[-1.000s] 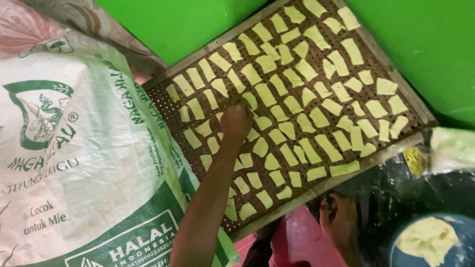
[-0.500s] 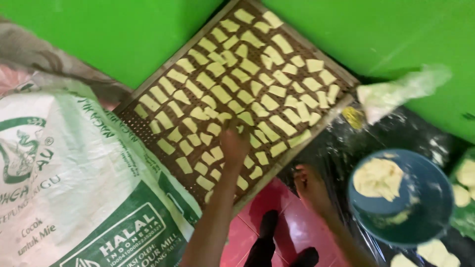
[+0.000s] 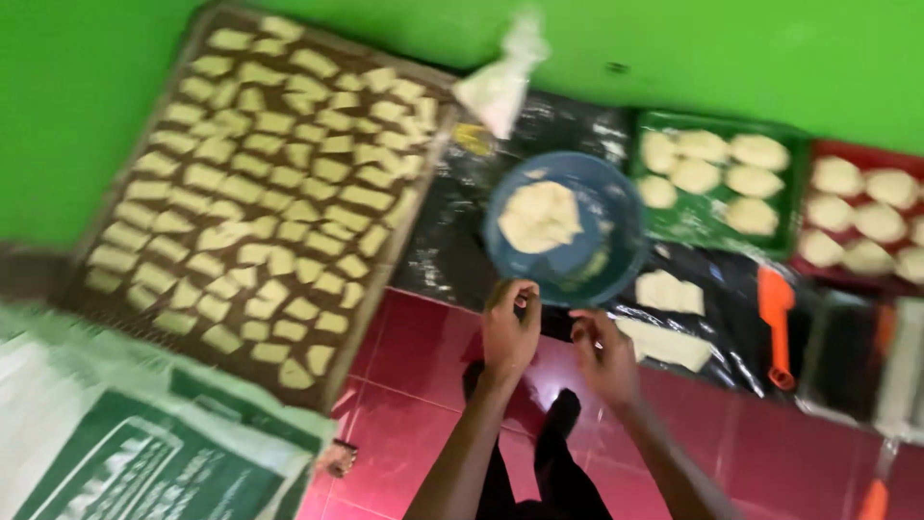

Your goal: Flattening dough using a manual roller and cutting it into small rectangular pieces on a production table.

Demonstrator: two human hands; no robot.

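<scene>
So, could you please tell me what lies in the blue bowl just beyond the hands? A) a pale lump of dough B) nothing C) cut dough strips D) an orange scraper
A: the blue bowl holds a pale lump of dough, just beyond both hands.

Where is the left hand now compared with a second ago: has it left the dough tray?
Yes. The left hand has moved off the tray, rightward to the blue bowl.

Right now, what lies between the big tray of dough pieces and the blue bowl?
In the head view, only black plastic sheet lies between the tray and the blue bowl. A small white bag sits further up, near the green wall.
</scene>
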